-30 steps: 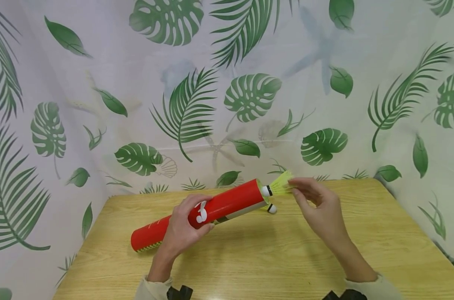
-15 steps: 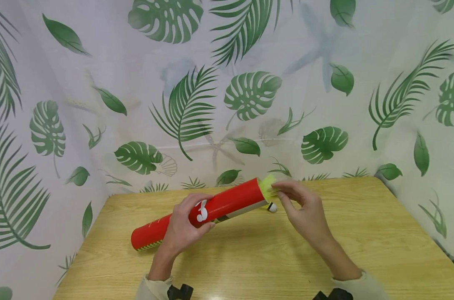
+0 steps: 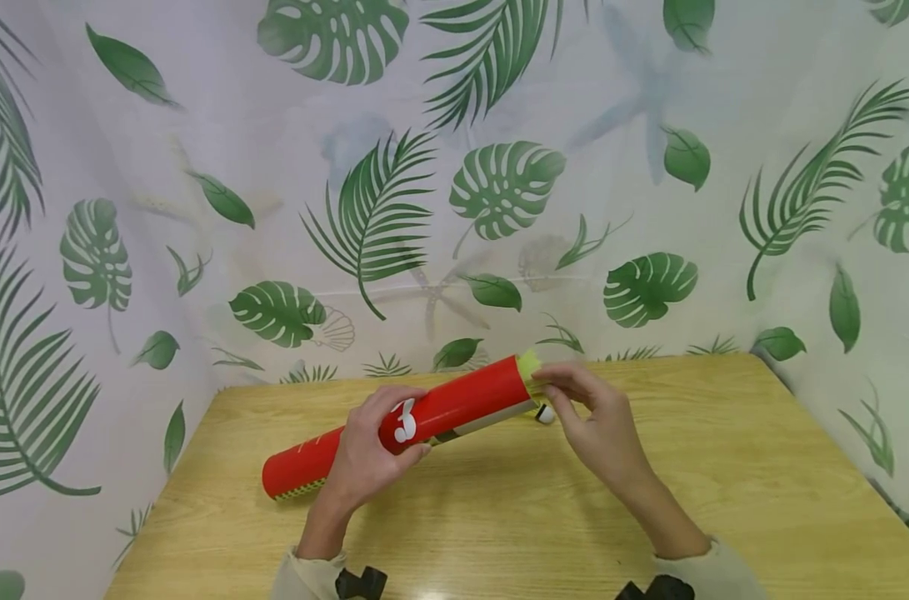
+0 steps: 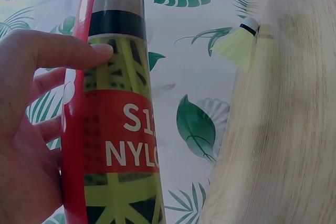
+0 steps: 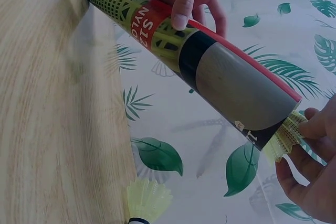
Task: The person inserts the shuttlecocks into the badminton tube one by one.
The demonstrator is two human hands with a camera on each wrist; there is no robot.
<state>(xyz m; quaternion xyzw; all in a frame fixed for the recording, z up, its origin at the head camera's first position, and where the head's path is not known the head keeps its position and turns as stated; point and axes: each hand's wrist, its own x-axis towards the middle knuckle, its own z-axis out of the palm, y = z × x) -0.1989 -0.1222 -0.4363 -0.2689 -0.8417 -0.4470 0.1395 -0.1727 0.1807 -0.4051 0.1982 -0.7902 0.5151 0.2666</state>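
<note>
A red shuttlecock tube [image 3: 461,402] is tilted, its right end raised above the table. My left hand [image 3: 366,446] grips it around the middle, with the thumb along the printed side in the left wrist view. At the raised end, a yellow shuttlecock [image 5: 285,136] sits mostly inside the tube mouth, only its skirt edge showing. My right hand [image 3: 592,421] pinches that skirt edge between thumb and fingers. A second shuttlecock [image 4: 239,43], yellow with a white cork and black band, lies on the table behind the tube mouth, partly hidden in the head view.
The wooden table [image 3: 469,525] runs back to a leaf-printed cloth [image 3: 439,192] hanging behind it. The tube's lower left end is close over the tabletop.
My right hand has moved left, pushing the shuttlecock cork-first into the tube until only the skirt edge shows. My left hand and the tube have stayed almost still.
</note>
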